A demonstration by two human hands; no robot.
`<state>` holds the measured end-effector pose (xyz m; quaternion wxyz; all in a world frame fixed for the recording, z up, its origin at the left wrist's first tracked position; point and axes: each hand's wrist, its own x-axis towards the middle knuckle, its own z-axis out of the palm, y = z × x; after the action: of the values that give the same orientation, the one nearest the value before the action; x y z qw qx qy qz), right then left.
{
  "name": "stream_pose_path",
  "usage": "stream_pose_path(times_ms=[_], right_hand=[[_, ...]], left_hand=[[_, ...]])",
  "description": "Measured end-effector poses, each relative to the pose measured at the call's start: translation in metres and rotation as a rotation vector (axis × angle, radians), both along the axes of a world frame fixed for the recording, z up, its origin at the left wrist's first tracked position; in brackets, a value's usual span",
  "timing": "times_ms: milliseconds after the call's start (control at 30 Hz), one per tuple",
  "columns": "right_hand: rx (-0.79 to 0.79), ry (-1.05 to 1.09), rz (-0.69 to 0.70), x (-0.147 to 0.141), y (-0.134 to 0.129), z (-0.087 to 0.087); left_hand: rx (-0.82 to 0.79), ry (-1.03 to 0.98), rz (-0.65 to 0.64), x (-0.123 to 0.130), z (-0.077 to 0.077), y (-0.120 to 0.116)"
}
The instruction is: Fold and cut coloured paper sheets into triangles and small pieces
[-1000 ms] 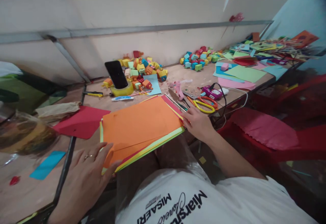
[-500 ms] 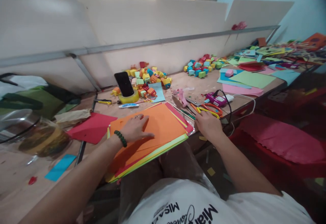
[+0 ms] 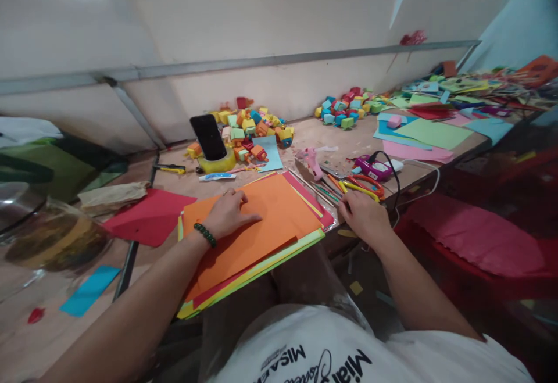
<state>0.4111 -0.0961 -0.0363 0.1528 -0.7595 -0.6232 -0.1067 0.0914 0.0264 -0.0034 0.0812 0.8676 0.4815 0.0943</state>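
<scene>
My left hand lies on the orange paper, its thumb stretched out to the right and a green bead bracelet at the wrist. Under the orange sheet are red, yellow and green sheets, reaching past the table's front edge. My right hand is at the table edge right of the stack, its fingers curled beside pencils and orange- and yellow-handled scissors. Whatever those fingers grip, if anything, is hidden. A pink glue gun rests behind the pencils.
A phone leans in a yellow tape roll, before piled paper cubes. Red paper and a plastic bag are at the left. A purple power strip with cables and a red chair are at the right.
The view has shifted slightly. My right hand has drawn back a little from the scissors and pencils, its fingers curled more. My left hand remains on the orange paper.
</scene>
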Motion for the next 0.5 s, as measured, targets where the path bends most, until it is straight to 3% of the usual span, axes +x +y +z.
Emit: stream_pose_path(times_ms=[133, 267, 367, 500], right_hand=[[0.006, 0.319, -0.035, 0.01, -0.031, 0.002], [0.142, 0.6, 0.078, 0.016, -0.06, 0.02], [0.178, 0.631, 0.175, 0.008, -0.066, 0.031], [0.064, 0.781, 0.209, -0.01, -0.058, 0.031]], left_hand=[[-0.04, -0.071, 0.039, 0.001, 0.003, -0.003], [-0.127, -0.198, 0.052, 0.002, 0.003, -0.006], [-0.13, -0.271, 0.019, 0.0, 0.002, -0.005], [-0.077, -0.299, -0.017, -0.002, 0.002, -0.003]])
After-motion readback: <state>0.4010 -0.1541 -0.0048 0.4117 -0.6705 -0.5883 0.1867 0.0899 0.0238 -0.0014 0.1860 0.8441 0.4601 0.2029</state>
